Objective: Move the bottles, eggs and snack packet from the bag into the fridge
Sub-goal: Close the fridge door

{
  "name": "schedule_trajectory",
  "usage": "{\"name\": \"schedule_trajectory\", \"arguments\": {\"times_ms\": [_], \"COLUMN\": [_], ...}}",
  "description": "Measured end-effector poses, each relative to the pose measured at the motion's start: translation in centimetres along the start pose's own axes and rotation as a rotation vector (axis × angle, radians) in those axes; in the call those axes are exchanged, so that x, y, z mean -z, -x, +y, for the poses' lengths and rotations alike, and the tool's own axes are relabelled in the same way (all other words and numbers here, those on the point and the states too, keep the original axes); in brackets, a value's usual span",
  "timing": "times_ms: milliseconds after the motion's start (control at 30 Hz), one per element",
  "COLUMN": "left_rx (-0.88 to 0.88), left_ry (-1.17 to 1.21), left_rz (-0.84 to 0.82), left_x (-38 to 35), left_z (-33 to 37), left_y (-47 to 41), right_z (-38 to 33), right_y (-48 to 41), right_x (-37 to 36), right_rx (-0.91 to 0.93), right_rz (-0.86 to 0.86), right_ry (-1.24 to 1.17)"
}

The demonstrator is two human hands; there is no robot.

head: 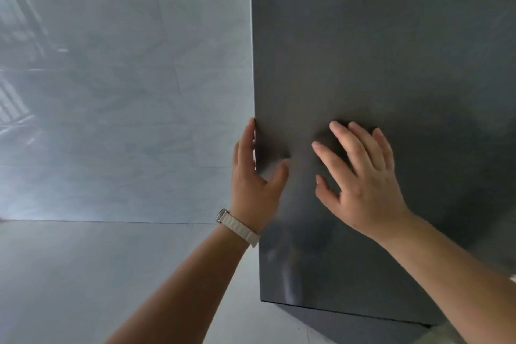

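Observation:
A dark grey fridge door fills the right half of the view. My left hand grips its left edge, fingers hooked around the side and thumb resting on the front face. A pale watch strap circles that wrist. My right hand lies flat on the door's front with its fingers spread, holding nothing. No bag, bottles, eggs or snack packet are in view.
A glossy pale grey tiled wall covers the left side, and it meets a light floor along a line low in the view. The fridge's bottom corner sits just above the floor.

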State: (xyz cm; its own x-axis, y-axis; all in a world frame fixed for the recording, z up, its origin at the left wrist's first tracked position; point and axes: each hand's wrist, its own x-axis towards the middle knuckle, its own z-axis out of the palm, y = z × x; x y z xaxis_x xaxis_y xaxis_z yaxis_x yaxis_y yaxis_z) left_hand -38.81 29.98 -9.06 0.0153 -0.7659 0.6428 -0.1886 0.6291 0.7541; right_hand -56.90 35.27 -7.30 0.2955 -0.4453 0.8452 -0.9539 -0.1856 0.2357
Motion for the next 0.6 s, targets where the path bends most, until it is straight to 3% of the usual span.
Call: {"name": "schedule_trajectory", "arguments": {"times_ms": [333, 600], "left_rx": [-0.048, -0.05], "left_ry": [-0.006, 0.143], "left_rz": [-0.011, -0.129], "left_x": [-2.2, -6.0], "left_z": [-4.1, -7.5], "left_y": [-4.3, -8.8], "right_z": [1.9, 3.5], "right_y": [-1.4, -3.2], "right_x": [-4.8, -8.3], "right_rx": [0.01, -0.057], "right_rz": [0.071, 0.008], "right_ry": [0.153, 0.291]}}
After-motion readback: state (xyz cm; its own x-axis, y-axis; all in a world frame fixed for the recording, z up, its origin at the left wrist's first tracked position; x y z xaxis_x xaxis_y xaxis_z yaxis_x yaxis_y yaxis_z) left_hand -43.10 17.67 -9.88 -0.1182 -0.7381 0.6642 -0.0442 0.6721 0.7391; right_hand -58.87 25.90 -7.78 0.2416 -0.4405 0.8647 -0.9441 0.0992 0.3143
